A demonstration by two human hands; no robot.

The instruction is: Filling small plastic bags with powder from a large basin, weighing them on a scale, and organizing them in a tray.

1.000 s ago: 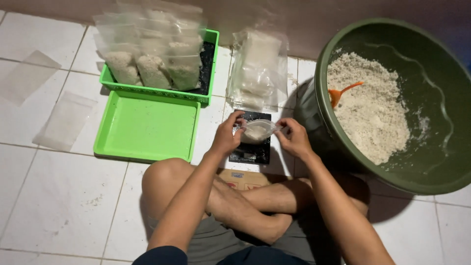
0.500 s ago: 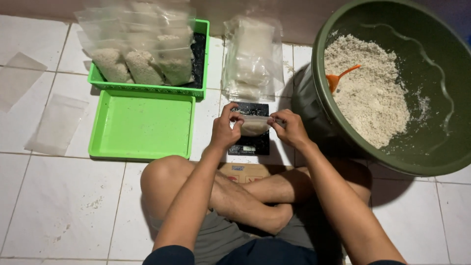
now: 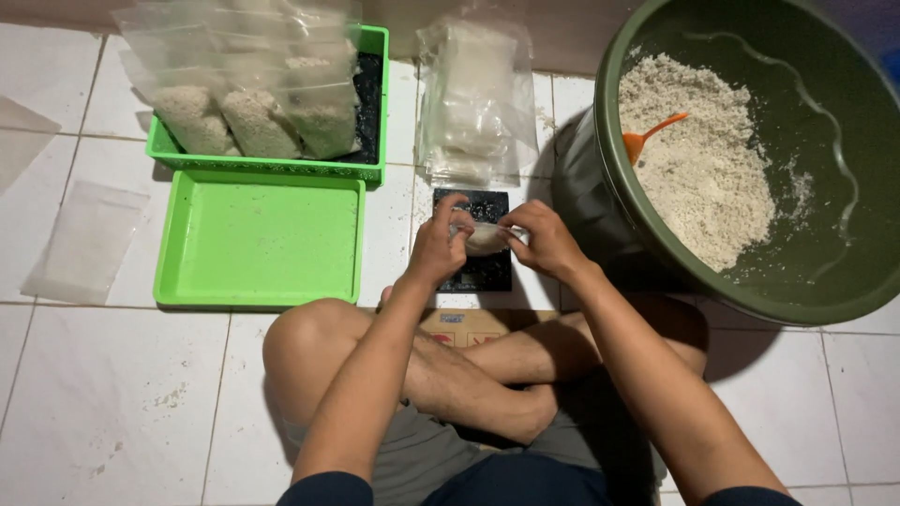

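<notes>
small filled bag (image 3: 486,238), between both hands (image 3: 492,245)

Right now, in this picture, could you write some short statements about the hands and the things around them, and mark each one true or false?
1. Both hands, left hand and right hand, hold one small filled bag. True.
2. The flat green tray is full of bags. False: nothing lies in it; the filled bags stand in the green basket behind it.
3. An orange scoop lies in the big green basin. True.
4. The small bag is held over the basin. False: it is above a black scale.
</notes>
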